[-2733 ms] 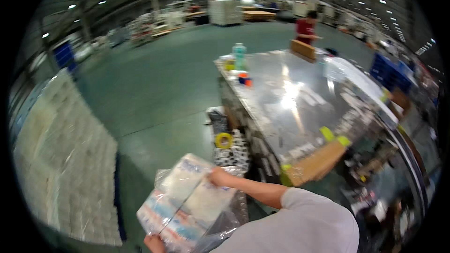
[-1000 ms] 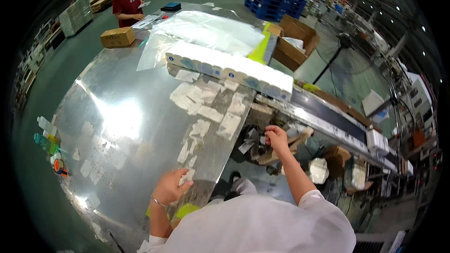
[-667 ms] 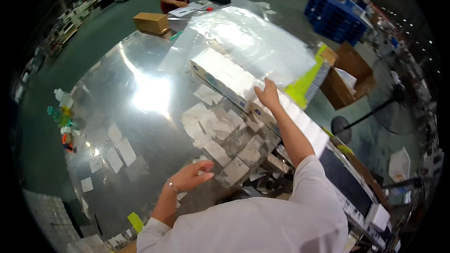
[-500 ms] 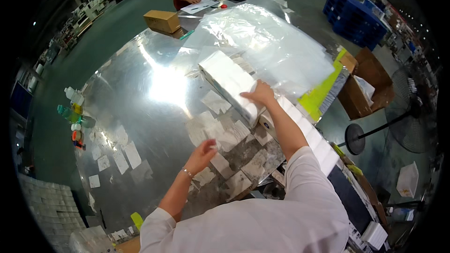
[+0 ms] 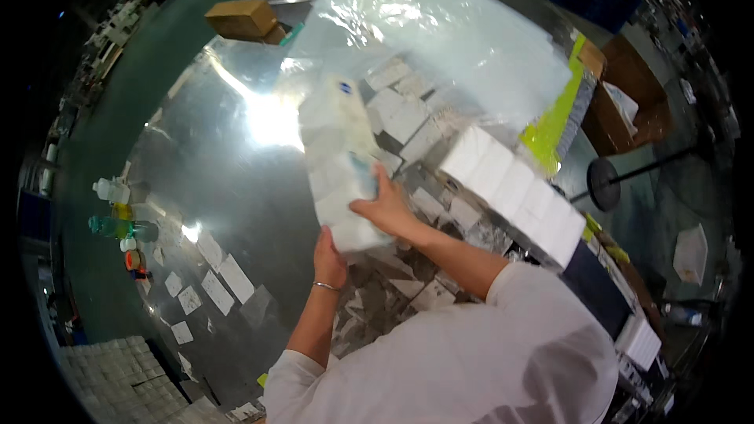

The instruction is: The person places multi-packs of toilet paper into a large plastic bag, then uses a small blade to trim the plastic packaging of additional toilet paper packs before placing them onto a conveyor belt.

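I hold a long white pack of tissue bundles (image 5: 338, 157) lifted above the shiny metal table (image 5: 212, 173). My right hand (image 5: 385, 208) grips its near end from the right side. My left hand (image 5: 328, 250), with a thin bracelet on the wrist, supports the same end from below. To the right, a row of white tissue packs (image 5: 514, 188) lies along the table's edge. Beyond the lifted pack spreads a large clear plastic bag (image 5: 440, 31).
Small paper labels (image 5: 224, 275) are scattered over the table. Bottles (image 5: 118, 224) stand at its left edge. A cardboard box (image 5: 245, 17) sits at the far end near another person. Open cartons (image 5: 628, 102) and a fan stand (image 5: 605, 180) are to the right; stacked packs (image 5: 118, 377) lie lower left.
My view swung from the floor stack to the table. Both hands reached across the labels to the row of packs, and now they hold one long pack raised off the surface.
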The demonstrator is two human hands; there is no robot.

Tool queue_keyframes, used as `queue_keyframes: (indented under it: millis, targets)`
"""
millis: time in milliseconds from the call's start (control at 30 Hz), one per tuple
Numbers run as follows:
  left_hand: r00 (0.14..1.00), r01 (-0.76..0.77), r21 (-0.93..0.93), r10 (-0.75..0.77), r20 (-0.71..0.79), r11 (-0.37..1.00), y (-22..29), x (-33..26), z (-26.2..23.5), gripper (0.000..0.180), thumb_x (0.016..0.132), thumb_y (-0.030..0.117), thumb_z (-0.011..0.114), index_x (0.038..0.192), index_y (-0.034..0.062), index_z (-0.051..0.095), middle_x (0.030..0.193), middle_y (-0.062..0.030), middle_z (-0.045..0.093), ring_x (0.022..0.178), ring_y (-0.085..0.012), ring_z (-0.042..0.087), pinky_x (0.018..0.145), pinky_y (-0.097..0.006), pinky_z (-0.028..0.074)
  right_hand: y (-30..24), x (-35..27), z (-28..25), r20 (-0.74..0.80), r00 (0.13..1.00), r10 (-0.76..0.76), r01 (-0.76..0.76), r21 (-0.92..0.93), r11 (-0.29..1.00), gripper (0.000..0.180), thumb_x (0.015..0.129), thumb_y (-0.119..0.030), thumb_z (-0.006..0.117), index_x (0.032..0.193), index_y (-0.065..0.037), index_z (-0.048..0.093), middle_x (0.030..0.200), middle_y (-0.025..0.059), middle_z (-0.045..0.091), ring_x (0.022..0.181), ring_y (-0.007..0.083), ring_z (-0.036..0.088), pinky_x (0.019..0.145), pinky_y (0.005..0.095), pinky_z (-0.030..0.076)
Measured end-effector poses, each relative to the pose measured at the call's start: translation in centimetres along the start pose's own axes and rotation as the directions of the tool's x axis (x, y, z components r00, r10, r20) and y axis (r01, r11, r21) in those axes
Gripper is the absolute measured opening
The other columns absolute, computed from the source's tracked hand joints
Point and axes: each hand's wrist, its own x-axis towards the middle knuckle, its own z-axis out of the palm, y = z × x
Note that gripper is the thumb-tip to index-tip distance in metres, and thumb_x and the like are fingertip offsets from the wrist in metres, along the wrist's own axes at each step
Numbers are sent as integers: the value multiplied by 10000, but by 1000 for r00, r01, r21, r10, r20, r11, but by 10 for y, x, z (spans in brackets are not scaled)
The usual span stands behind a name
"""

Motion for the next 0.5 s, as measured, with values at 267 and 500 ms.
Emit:
queue_keyframes:
  millis: [267, 500]
  targets:
    - [978, -128, -201, 90, -187, 971, 18, -39, -16, 365, 906, 323, 366, 1144, 62, 457, 1093, -53, 533, 1010, -180, 504, 875, -353, 385, 17, -13, -50, 43, 957, -287, 285, -325, 902, 517, 757, -234, 624, 1170, -3, 416, 1123, 193, 461, 1022, 255, 479, 874, 339, 380]
    - [961, 271, 147, -276, 17, 951, -50, -100, -10, 366, 894, 336, 417, 1136, 63, 437, 1034, -87, 542, 941, -186, 530, 817, -337, 438, 187, -98, -336, -614, 749, 249, -555, -376, 742, 429, 837, -365, 478, 984, 26, 574, 851, 132, 601, 781, 259, 557, 722, 345, 431]
